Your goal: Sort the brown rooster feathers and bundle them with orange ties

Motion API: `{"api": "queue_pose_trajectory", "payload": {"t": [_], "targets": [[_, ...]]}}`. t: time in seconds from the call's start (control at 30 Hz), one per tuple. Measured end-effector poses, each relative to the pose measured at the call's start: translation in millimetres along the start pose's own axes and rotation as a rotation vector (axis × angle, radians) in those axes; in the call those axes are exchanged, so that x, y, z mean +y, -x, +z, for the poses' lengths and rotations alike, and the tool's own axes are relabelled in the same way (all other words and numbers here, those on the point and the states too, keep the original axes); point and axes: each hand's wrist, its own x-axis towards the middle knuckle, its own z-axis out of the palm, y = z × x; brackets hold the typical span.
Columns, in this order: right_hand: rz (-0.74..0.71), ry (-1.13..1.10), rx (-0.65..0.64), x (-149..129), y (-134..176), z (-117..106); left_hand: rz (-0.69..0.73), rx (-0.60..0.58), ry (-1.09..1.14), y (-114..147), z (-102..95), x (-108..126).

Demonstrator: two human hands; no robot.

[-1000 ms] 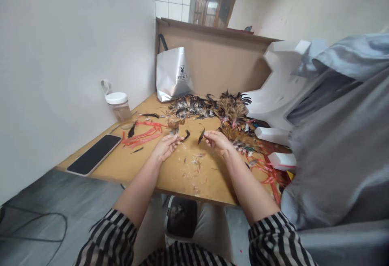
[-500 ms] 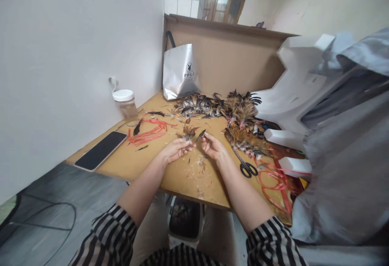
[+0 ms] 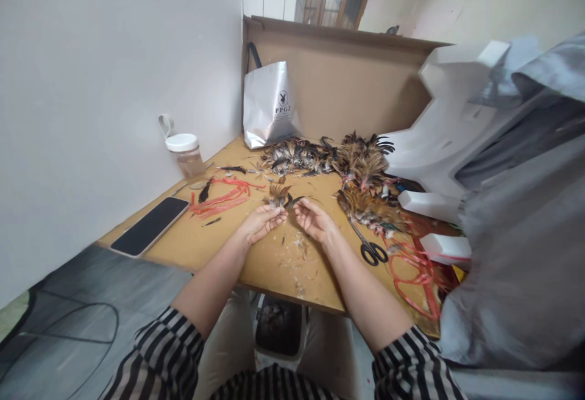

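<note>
Between its thumb and fingers my left hand [image 3: 265, 223] pinches a small bunch of brown feathers [image 3: 278, 195], tips fanning upward. My right hand [image 3: 315, 220], close beside it, pinches a dark feather [image 3: 293, 202] that reaches over to the bunch. Whether the dark feather touches the bunch is hard to make out. Loose feather scraps and fluff [image 3: 299, 252] lie on the tabletop [image 3: 260, 266] below both hands. Black-handled scissors [image 3: 373, 252] rest to the right of my right hand, their blades near a row of brown feathers [image 3: 370, 210].
Piles of feathers [image 3: 301, 157] lie at the back by a silver bag [image 3: 267, 104]. Red strips [image 3: 223, 199], a phone [image 3: 150, 226] and a lidded jar [image 3: 187, 156] are at left. Red cords [image 3: 418, 272] and grey cloth [image 3: 521, 253] are at right; a bin [image 3: 280, 327] stands below the edge.
My right hand has moved slightly left toward my left hand. The dark feather, upright and apart before, now lies lower and across toward the bunch.
</note>
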Motion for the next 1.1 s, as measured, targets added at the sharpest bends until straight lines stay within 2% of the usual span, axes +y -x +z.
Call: {"api": "queue_pose_trajectory", "payload": {"t": [0.27,0.43,0.57,0.67,0.83,1.1], "targets": [[-0.027,0.257,0.020,13.0,1.0,11.6,0.017,-0.022,-0.057,0.4,0.3,-2.8],[-0.093,0.384,0.098,17.3,0.7,14.4,0.006,-0.010,-0.097,0.9,1.4,-2.5],[-0.205,0.588,0.227,18.5,1.2,15.9,0.002,-0.010,-0.136,-0.4,0.9,-4.0],[-0.278,0.689,0.267,20.2,1.0,17.9,-0.003,-0.011,-0.165,-1.2,0.2,-5.9],[-0.307,0.732,0.246,20.1,1.0,18.9,0.004,-0.036,-0.196,-0.3,0.2,-7.2],[-0.270,0.710,0.225,20.7,3.2,20.7,0.030,-0.040,-0.303,0.6,1.9,-6.9]]}}
